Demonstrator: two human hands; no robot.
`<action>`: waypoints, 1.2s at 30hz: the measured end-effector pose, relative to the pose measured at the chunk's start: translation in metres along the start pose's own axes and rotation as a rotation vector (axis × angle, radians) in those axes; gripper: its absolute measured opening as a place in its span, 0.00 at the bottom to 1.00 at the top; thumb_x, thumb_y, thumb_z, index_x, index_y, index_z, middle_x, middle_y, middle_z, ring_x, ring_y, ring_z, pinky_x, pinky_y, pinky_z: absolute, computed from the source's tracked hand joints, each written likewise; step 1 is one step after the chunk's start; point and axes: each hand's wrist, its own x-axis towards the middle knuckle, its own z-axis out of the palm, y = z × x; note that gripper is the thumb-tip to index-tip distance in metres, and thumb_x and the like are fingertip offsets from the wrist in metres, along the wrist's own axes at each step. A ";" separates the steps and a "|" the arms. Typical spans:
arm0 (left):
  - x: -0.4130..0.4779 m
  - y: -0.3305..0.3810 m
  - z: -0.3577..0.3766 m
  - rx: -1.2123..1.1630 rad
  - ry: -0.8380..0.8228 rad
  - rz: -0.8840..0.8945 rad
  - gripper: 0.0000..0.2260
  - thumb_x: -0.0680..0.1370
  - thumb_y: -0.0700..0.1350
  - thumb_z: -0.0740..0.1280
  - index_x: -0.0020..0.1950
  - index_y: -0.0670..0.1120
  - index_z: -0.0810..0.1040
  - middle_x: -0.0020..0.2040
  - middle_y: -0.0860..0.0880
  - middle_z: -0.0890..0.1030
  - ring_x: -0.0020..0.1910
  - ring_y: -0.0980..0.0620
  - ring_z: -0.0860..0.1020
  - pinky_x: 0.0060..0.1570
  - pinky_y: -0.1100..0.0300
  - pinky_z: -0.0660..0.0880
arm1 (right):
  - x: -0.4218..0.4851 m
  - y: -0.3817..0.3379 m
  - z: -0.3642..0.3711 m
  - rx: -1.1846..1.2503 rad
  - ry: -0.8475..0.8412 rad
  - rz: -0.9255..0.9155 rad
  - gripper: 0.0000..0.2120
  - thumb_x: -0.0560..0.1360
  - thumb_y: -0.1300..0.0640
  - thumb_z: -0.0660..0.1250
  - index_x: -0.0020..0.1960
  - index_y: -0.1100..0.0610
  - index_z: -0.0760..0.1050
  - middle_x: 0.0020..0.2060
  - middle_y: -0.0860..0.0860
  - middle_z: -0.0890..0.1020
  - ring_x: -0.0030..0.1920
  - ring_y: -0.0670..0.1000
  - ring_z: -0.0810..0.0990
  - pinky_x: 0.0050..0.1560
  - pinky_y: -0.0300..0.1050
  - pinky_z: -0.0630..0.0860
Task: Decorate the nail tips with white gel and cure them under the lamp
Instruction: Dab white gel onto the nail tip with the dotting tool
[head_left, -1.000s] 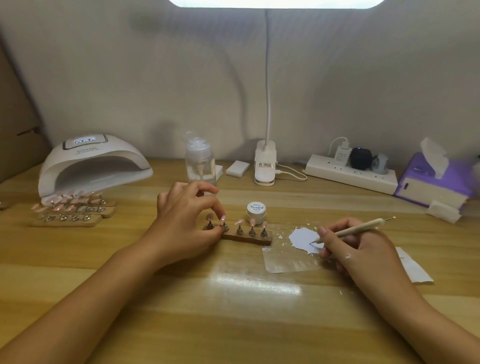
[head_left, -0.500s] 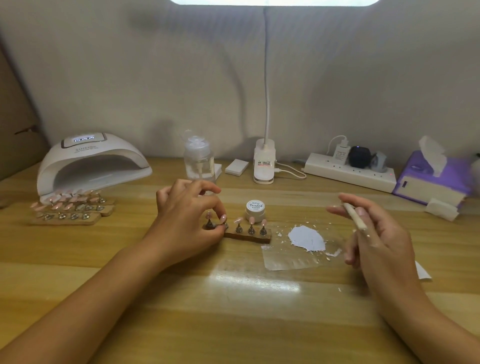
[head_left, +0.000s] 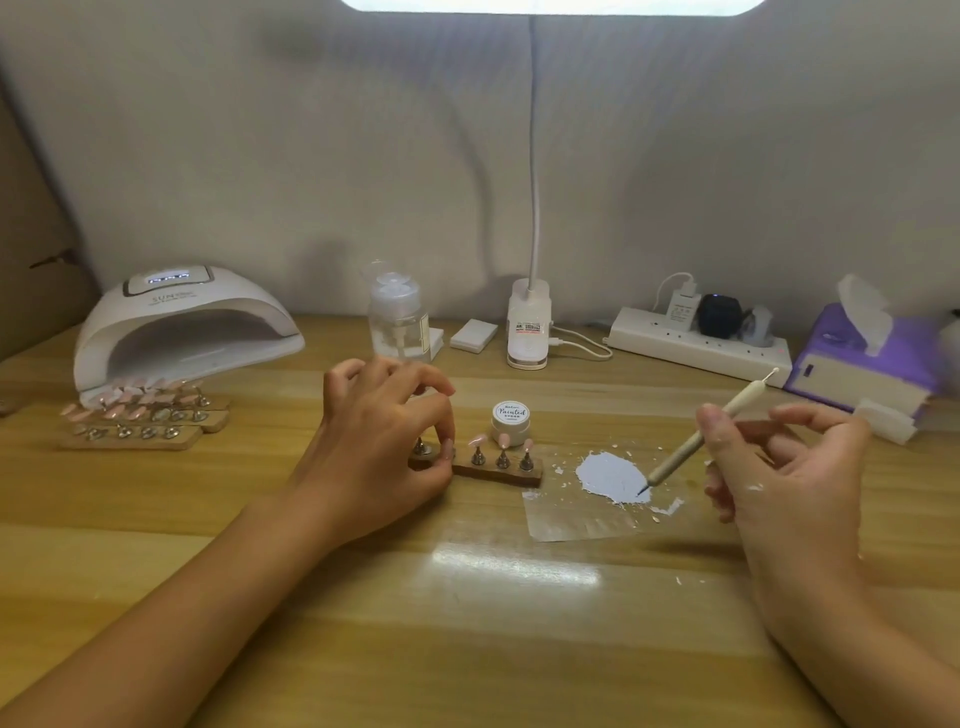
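A small wooden stand (head_left: 498, 474) at the table's middle carries several pink nail tips on metal cones. My left hand (head_left: 384, 441) pinches the cone at the stand's left end. My right hand (head_left: 784, 467) holds a beige dotting tool (head_left: 696, 441), its lower tip touching the right edge of a white gel patch (head_left: 608, 475) spread on a clear film (head_left: 576, 519). A small white gel jar (head_left: 510, 422) stands just behind the stand. The white curing lamp (head_left: 182, 327) sits at the back left.
More wooden stands with pink tips (head_left: 140, 415) lie before the lamp. Along the back stand a clear pump bottle (head_left: 397, 325), a small white box (head_left: 474, 335), a desk light base (head_left: 529, 332), a power strip (head_left: 696, 340) and a purple tissue box (head_left: 872, 358).
My right hand lifted the tool off the gel, turned it in the fingers, then brought its tip back down onto the gel patch. My left hand stayed on the stand.
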 end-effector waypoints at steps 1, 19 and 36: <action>-0.001 0.000 0.001 0.002 0.010 0.002 0.06 0.69 0.50 0.72 0.41 0.55 0.75 0.57 0.56 0.76 0.59 0.53 0.71 0.58 0.57 0.54 | 0.001 0.001 0.000 0.017 0.012 0.040 0.15 0.74 0.53 0.74 0.52 0.45 0.69 0.37 0.45 0.83 0.27 0.42 0.78 0.24 0.34 0.72; -0.003 0.082 0.013 -0.721 -0.152 -0.056 0.04 0.73 0.47 0.71 0.42 0.57 0.79 0.42 0.64 0.81 0.30 0.60 0.72 0.36 0.65 0.69 | 0.003 0.004 0.004 -0.188 -0.238 0.186 0.15 0.80 0.47 0.64 0.45 0.57 0.80 0.33 0.53 0.86 0.24 0.47 0.79 0.21 0.35 0.70; -0.001 0.078 0.026 -0.696 -0.279 -0.067 0.04 0.75 0.52 0.69 0.47 0.58 0.83 0.44 0.61 0.78 0.32 0.60 0.72 0.37 0.62 0.66 | 0.002 0.008 0.004 -0.376 -0.278 0.086 0.08 0.79 0.53 0.68 0.43 0.55 0.78 0.33 0.49 0.86 0.25 0.46 0.80 0.22 0.33 0.70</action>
